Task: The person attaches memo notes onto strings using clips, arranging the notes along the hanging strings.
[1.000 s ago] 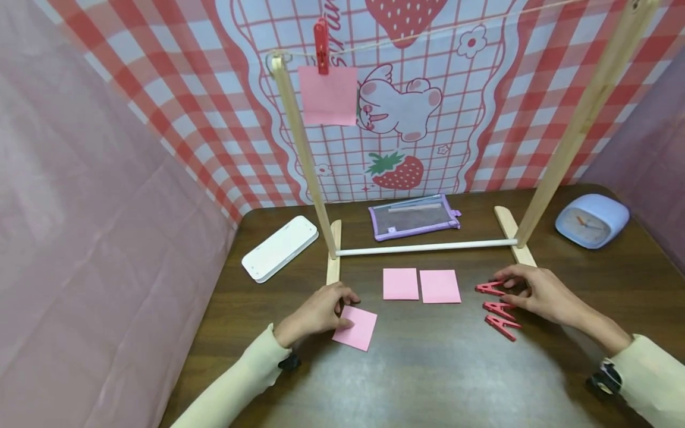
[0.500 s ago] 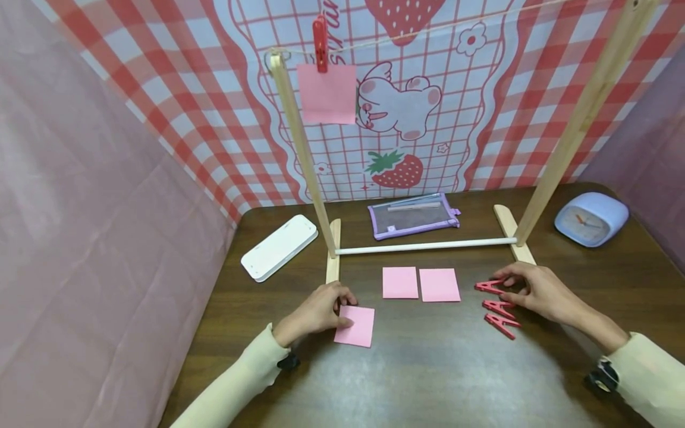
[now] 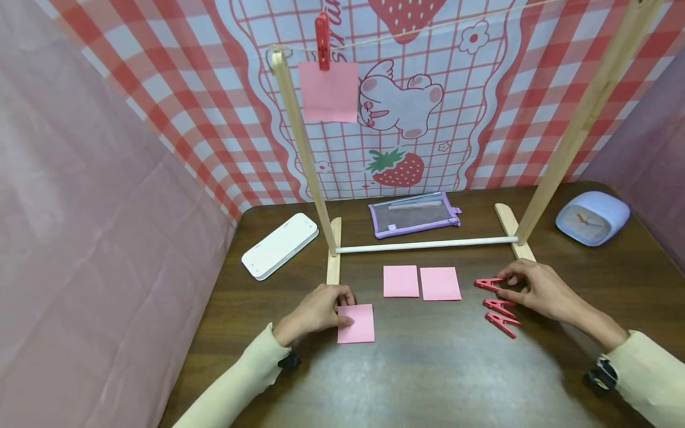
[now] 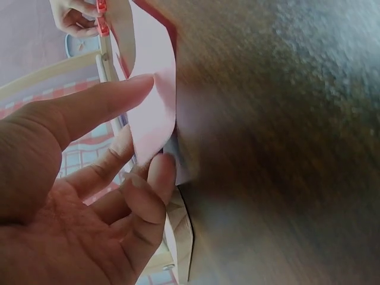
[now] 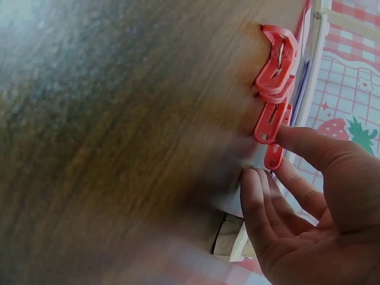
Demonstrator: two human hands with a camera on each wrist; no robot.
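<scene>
In the head view my left hand [image 3: 321, 309] holds a pink square paper note [image 3: 361, 324] by its left side, thumb on top. The left wrist view shows the note [image 4: 155, 98] slightly bowed, its near edge between thumb and fingers. On the right, my right hand [image 3: 543, 291] has thumb and index finger at the handle end of the farthest red clothespin [image 3: 487, 284]. Two more red clothespins [image 3: 501, 325] lie just in front of it. In the right wrist view the thumb is close against the clothespins [image 5: 270, 124], and the other fingers are bent below.
Two pink notes [image 3: 401, 281] lie mid-table. Behind them stands a wooden frame [image 3: 305, 148] with a white crossbar [image 3: 428, 245] and a string; a red clothespin [image 3: 323, 41] holds a note [image 3: 329, 92] there. A white case [image 3: 280, 246], purple pouch [image 3: 414, 215] and clock [image 3: 593, 218] sit farther back.
The note under my left hand has turned from a slant to nearly square with the table and shifted slightly. My right hand stays by the far clothespin with hardly any movement.
</scene>
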